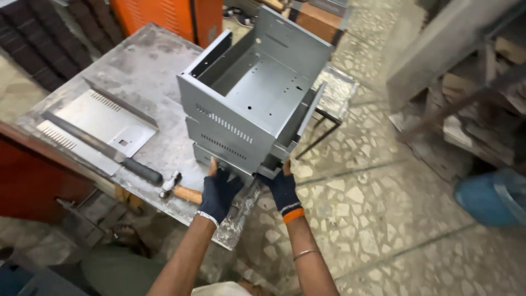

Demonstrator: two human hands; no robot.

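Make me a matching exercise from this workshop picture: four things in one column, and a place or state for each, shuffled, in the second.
Things:
1. stack of grey metal boxes
2. hammer
3. flat vented sheet
4. blue container

Places or states:
A. lying flat at the left of the table
B. on the floor at the right edge
C. gripped at its bottom by the left hand and right hand, both gloved
D. lying at the table's near edge, just left of the left hand

Pairs: 1-C, 2-D, 3-A, 4-B
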